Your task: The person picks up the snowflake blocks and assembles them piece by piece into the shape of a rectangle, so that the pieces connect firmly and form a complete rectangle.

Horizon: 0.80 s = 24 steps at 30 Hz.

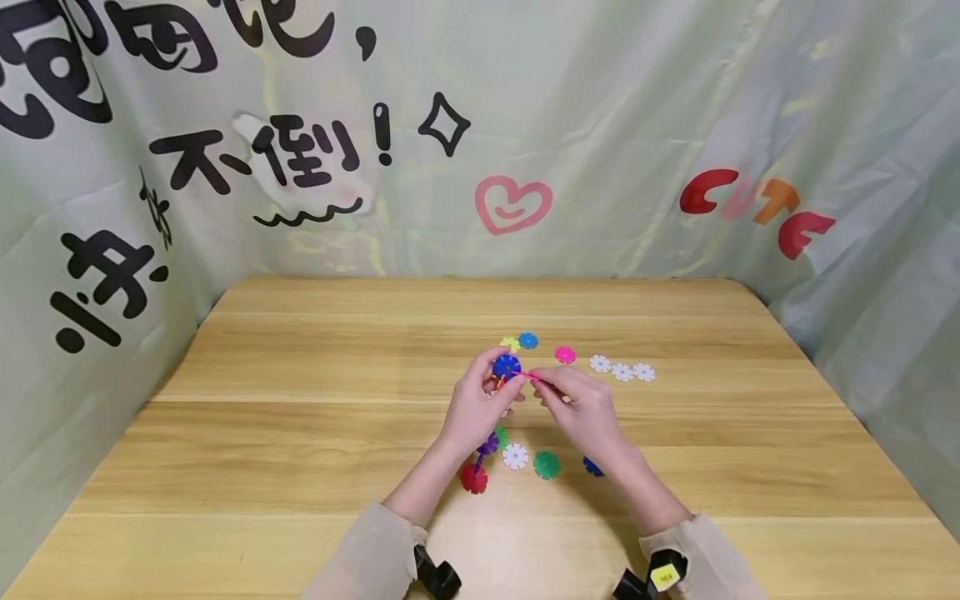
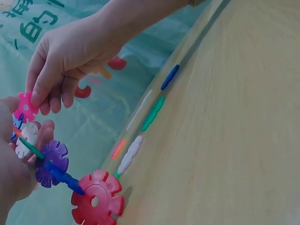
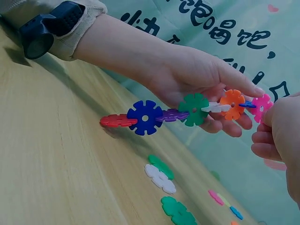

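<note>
My left hand (image 1: 474, 404) holds a chain of notched plastic discs near its upper end, by a blue disc (image 1: 506, 367). From there the chain hangs toward the table: orange disc (image 3: 232, 104), white disc (image 3: 216, 108), green disc (image 3: 193, 109), purple disc (image 3: 172, 116), another blue disc (image 3: 145, 118) and a red disc (image 3: 117, 121) at the bottom. Between thumb and fingers my right hand (image 1: 581, 404) pinches a pink disc (image 2: 26, 107). Edge to edge, the pink disc meets the upper blue one; part of that joint is hidden by fingers.
Loose discs lie on the wooden table (image 1: 300, 467). Close to me are a white disc (image 1: 515, 456), a green disc (image 1: 547, 465) and a blue disc (image 1: 592, 467). Farther back sit a pink disc (image 1: 566, 355), a light blue disc (image 1: 528, 340) and white discs (image 1: 622, 372). A curtain (image 1: 600, 150) hangs behind.
</note>
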{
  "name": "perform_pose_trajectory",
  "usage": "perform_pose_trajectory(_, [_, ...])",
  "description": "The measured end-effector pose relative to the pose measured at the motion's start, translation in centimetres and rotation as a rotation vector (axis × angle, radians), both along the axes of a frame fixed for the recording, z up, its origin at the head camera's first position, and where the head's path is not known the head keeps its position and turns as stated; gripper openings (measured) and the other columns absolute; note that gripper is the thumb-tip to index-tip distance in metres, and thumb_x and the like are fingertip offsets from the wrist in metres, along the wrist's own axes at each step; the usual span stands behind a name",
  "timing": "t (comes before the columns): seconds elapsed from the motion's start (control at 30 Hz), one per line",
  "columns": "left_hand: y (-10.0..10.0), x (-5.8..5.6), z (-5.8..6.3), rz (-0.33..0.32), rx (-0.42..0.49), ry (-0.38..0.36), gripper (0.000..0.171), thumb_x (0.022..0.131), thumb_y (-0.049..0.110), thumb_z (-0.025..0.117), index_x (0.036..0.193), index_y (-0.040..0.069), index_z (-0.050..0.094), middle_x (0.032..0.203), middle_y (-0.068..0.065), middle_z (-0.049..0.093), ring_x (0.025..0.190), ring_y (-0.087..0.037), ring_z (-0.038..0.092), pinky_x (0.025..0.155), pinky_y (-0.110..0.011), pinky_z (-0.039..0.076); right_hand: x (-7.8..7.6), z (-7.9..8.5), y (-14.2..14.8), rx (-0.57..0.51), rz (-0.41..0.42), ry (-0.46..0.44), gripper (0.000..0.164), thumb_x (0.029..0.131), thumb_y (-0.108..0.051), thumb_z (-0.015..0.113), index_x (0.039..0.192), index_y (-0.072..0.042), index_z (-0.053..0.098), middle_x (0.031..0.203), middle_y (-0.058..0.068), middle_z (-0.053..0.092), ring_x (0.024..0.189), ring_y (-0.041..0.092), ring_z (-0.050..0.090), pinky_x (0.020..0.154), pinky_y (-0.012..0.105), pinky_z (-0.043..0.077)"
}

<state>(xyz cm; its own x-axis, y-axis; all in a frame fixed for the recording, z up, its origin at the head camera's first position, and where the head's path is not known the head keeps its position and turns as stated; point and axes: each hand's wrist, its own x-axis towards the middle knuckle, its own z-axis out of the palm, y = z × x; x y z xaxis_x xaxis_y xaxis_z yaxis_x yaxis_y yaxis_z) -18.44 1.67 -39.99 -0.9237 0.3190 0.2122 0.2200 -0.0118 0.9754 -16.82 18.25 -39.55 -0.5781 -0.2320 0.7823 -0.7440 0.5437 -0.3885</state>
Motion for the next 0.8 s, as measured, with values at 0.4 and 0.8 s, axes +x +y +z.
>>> perform_pose_trajectory(0.4, [0.0,0.1,0.5,-0.025,0.056,-0.041,0.041,0.091,0.011,0.060,0.130,0.005,0.047,0.093,-0.013,0.061,0.080,-0.037,0.061,0.054,-0.020,0.046,0.1,0.0,-0.1,0.004,0.024,-0.066,0.020,0.073,0.012,0.071,0.092,0.003,0.069,0.083,0.012,0.069,0.067,0.016,0.065,0.059,0.015,0.051])
perform_pose_trajectory(0.8, [-0.8,-0.8,0.2,-0.001,0.165,-0.147,0.041,0.089,0.009,0.062,0.127,0.001,0.049,0.096,-0.008,0.064,0.073,-0.015,0.060,0.070,-0.033,0.052,0.2,0.6,2.4,0.167,0.093,-0.678,0.028,0.085,-0.008,0.067,0.111,0.002,0.063,0.091,0.004,0.067,0.083,0.015,0.061,0.069,0.027,0.052])
